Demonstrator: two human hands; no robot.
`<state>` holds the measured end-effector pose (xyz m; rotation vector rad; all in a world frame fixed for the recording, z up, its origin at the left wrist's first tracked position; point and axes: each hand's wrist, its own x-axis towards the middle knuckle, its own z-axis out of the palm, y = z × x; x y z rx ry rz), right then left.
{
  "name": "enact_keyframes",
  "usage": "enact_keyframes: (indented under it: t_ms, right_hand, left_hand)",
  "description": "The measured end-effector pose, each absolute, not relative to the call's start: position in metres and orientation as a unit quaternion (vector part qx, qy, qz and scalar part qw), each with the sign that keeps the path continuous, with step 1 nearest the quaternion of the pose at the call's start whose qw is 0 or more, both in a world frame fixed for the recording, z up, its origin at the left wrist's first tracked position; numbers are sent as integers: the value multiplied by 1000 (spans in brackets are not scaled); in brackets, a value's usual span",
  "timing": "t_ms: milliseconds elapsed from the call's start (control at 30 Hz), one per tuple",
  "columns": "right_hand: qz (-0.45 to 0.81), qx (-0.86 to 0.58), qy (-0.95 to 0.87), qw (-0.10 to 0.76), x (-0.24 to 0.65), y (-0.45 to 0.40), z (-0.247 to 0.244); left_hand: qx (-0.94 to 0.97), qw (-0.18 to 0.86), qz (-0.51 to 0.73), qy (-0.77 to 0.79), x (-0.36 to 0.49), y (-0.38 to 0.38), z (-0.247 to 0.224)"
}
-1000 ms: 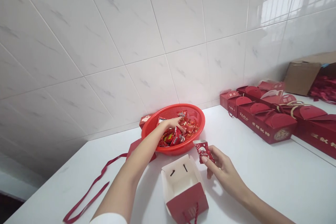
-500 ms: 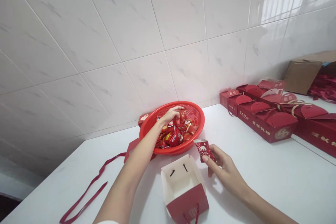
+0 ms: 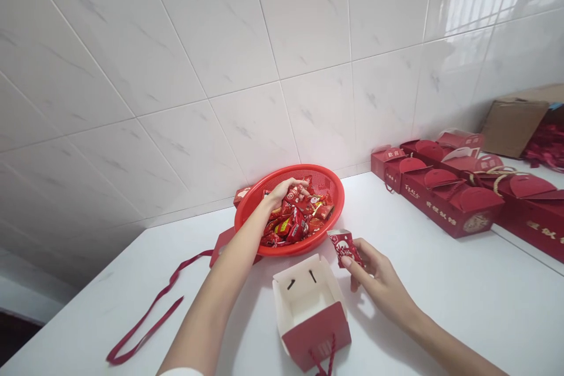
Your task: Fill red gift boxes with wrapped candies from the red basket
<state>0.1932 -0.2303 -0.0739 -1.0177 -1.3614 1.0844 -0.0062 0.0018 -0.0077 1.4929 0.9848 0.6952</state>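
The left hand [image 3: 288, 192] is inside the basket [image 3: 338, 211], its fingers bent over the sweets [image 3: 294, 228]. Red wrappers show under and beside the fingers, but I cannot tell whether the hand grips one or only rests among them. The sweets, mostly in red wrapping with bits of yellow and white, lie in a heap below and around that hand.

The right hand [image 3: 379, 273] holds a packet [image 3: 344, 248], red with white print, pinched between thumb and fingers. The packet is just outside the basket, on the side of the basket nearer the right hand.

Between the two forearms, to the left of the right hand and nearer the person than the left hand, stands the box [image 3: 315, 338]. Its top is open, showing a white inside with two dark slots in the raised far flap; a red cord [image 3: 331, 353] hangs on its near side.

Left of the left forearm, a ribbon [image 3: 170, 286] lies in a loop on the table [image 3: 440, 299]. Beyond the right hand, farther right, stand rows of red boxes [image 3: 449, 202], and past them a carton [image 3: 511, 126].
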Motion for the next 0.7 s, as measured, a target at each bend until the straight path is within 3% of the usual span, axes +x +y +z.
enact_keyframes:
  t_ms: [233, 433, 567, 700]
  right_hand:
    - [458, -425, -572, 531, 193, -231, -74]
    - [457, -416, -575, 536, 194, -231, -75]
    - [455, -410, -577, 540, 194, -230, -76]
    - [454, -410, -576, 542, 195, -231, -76]
  left_hand:
    - [656, 512, 320, 453, -8, 6, -14]
    - [706, 373, 325, 507, -11, 11, -19]
    - [746, 301, 284, 522, -7, 10, -19]
    - [779, 311, 210, 502, 18, 5, -14]
